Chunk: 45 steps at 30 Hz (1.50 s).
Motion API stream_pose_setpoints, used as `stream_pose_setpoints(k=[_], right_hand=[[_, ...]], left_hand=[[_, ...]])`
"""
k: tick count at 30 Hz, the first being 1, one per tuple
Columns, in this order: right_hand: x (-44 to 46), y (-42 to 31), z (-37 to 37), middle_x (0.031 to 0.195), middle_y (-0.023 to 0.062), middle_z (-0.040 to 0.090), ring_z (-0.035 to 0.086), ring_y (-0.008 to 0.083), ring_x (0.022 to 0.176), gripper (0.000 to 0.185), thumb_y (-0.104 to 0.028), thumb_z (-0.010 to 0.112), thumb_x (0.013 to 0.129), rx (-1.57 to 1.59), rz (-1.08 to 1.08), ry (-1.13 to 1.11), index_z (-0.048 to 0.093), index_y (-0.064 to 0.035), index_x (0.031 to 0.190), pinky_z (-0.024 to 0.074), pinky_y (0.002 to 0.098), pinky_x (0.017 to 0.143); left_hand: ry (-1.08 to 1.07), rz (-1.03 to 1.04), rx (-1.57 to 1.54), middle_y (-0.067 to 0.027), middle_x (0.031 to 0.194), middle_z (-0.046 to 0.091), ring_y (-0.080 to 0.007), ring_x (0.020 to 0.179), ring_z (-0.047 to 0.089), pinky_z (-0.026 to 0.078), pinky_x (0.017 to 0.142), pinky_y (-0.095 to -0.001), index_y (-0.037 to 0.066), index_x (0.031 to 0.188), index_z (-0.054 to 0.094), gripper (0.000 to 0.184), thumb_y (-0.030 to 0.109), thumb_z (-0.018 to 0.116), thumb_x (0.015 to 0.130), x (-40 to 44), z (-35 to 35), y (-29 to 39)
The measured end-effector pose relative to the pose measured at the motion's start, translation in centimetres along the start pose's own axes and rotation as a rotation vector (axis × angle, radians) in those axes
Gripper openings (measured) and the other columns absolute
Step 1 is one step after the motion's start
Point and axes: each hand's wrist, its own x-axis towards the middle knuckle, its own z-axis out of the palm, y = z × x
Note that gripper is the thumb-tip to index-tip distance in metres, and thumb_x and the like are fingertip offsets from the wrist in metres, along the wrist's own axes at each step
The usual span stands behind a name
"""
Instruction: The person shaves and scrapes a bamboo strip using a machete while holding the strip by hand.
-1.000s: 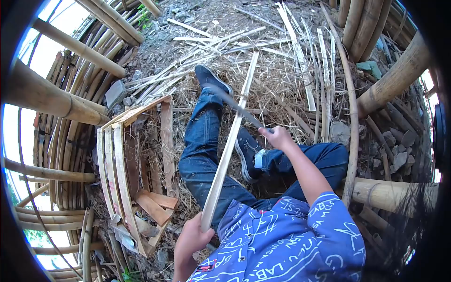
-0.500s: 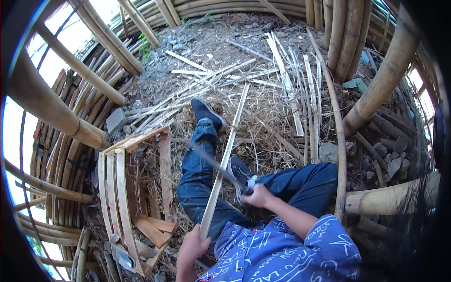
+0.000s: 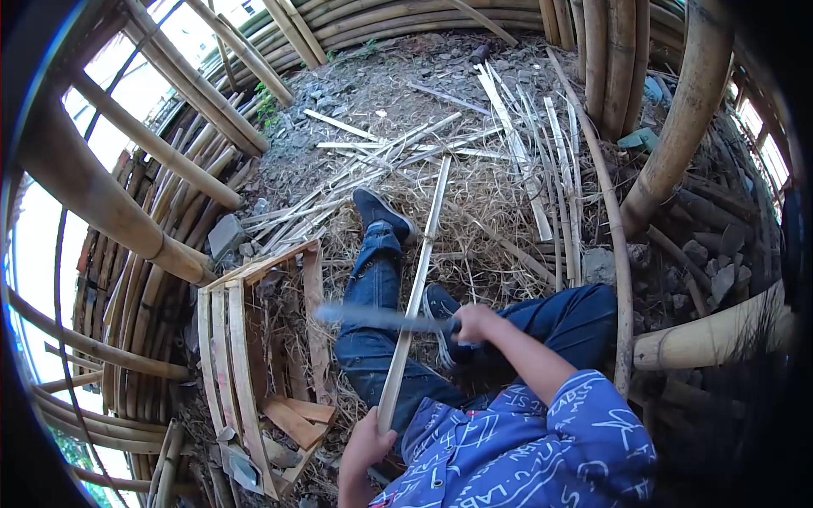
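My left hand (image 3: 369, 442) is closed around the near end of a long, pale split bamboo strip (image 3: 421, 269). The strip slants up and away between my legs, its far end over the straw. In my right hand (image 3: 479, 323) is the dark handle of a long-bladed knife, like a machete (image 3: 364, 317). Its motion-blurred blade points left and crosses over the strip; whether it touches cannot be told. My jeans-covered legs (image 3: 366, 339) are spread to either side of the strip's lower part.
A wooden slatted crate (image 3: 229, 356) stands at the left, with wood pieces inside. Several split strips (image 3: 517, 152) lie on the straw ahead. A long bamboo pole (image 3: 603, 186) lies along my right, near thick bamboo posts (image 3: 677, 127) and rubble (image 3: 720, 284).
The knife blade has swung from slanting up-left to nearly level across the strip. My right hand has shifted slightly up and right. My left hand still grips the strip; the view has shifted a little.
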Motion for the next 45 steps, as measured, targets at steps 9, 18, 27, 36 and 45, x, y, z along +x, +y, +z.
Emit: stream_pose_setpoints(k=[9,18,27,36,45], right_hand=[[0.7,5.9,-4.5,0.097,0.0215,0.069,0.067,0.0348,0.095,0.039,-0.033,0.069,0.065,-0.076,0.314,0.108,0.072,-0.0033,0.090,0.0536,0.0429,0.086],[-4.3,-0.6,1.4,0.089,0.0210,0.069,0.067,0.0380,0.089,0.032,-0.035,0.066,0.069,0.041,0.068,0.155,0.070,-0.0076,0.086,0.0537,0.0461,0.081],[-5.2,-3.4,3.1,0.074,0.0156,0.068,0.067,0.0361,0.074,0.024,-0.035,0.070,0.066,0.033,-0.231,0.042,0.068,-0.0130,0.077,0.0536,0.0465,0.069],[0.0,4.0,-1.1,0.079,0.0173,0.069,0.068,0.0345,0.076,0.025,-0.030,0.069,0.064,0.023,0.032,0.012,0.072,-0.0113,0.080,0.0540,0.0435,0.070],[-0.2,6.0,-2.3,0.087,0.0216,0.069,0.068,0.0358,0.089,0.030,-0.028,0.068,0.064,0.107,0.273,0.153,0.072,-0.0058,0.084,0.0539,0.0430,0.081]], left_hand=[[-0.065,0.071,-0.227,-0.0151,0.085,0.065,-0.0206,0.072,0.062,0.052,0.065,-0.0348,-0.004,0.115,0.052,0.044,0.010,0.064,0.075,0.3,2.3,-0.6],[-0.123,-0.008,-0.218,-0.0143,0.082,0.064,-0.0182,0.063,0.061,0.050,0.056,-0.0319,-0.004,0.115,0.052,0.044,0.009,0.062,0.074,1.0,1.6,-0.8],[-0.054,0.047,-0.112,-0.0204,0.085,0.064,-0.0285,0.078,0.067,0.052,0.071,-0.0393,-0.006,0.113,0.052,0.044,0.011,0.061,0.073,1.0,1.4,-0.8],[-0.026,0.132,-0.198,-0.0225,0.089,0.065,-0.0279,0.078,0.066,0.052,0.070,-0.0380,-0.007,0.114,0.051,0.045,0.012,0.063,0.074,1.0,3.9,-1.8],[-0.117,-0.008,-0.319,-0.0168,0.101,0.065,-0.0201,0.091,0.062,0.051,0.079,-0.0337,-0.005,0.121,0.052,0.048,0.007,0.061,0.075,1.2,3.1,-1.1]])
